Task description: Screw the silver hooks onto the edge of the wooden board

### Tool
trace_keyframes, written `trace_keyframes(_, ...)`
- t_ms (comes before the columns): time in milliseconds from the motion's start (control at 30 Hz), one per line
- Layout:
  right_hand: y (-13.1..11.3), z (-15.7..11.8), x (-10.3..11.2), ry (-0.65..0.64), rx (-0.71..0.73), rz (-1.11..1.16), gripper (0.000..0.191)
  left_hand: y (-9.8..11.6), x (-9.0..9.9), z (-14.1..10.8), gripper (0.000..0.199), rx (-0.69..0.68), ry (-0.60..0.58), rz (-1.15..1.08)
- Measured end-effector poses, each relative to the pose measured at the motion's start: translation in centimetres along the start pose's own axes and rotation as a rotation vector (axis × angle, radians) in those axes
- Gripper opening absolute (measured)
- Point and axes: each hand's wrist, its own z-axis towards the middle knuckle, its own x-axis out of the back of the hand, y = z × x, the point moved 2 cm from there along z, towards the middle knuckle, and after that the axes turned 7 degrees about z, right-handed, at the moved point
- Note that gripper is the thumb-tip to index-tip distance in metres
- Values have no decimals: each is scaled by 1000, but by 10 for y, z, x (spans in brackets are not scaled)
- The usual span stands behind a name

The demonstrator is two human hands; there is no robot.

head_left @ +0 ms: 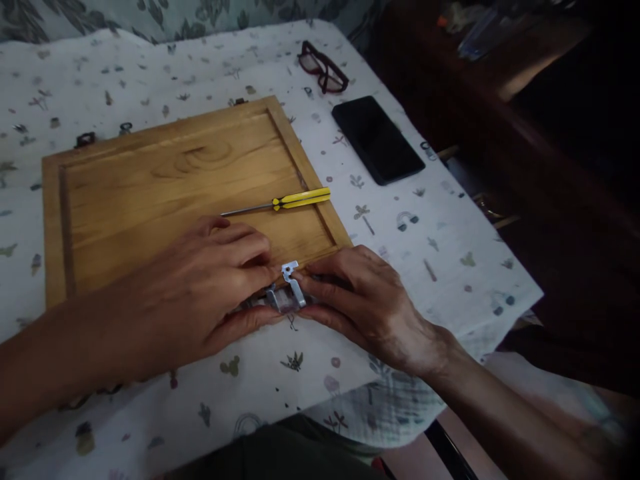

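A small silver metal fitting with a hole in its upper tab sits at the near edge of a wooden panel. From the left, my left hand pinches it between thumb and fingers. My right hand grips its other side, fingertips close to those of the left. The fingers cover part of the fitting, and I cannot tell whether it is fixed to the panel. A screwdriver with a yellow and black handle lies across the panel, just beyond my hands, its tip pointing left.
Dark hinges show along the panel's far edge. Right of the panel, a black phone and folded glasses rest on the patterned tablecloth. Dark wooden furniture stands beyond the table's right edge.
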Motion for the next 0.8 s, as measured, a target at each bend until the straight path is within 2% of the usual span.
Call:
trace_keyframes(333, -1, 1, 1, 3, 23, -22, 25, -12, 10, -6, 45, 45, 104, 50)
trace_keyframes(500, 0, 0, 1, -11, 25, -5, 27, -11, 3, -14, 42, 78, 108, 36)
trace_keyframes(800, 0, 1, 2, -4, 15, 6, 29, -7, -5, -3, 44, 71, 41, -9)
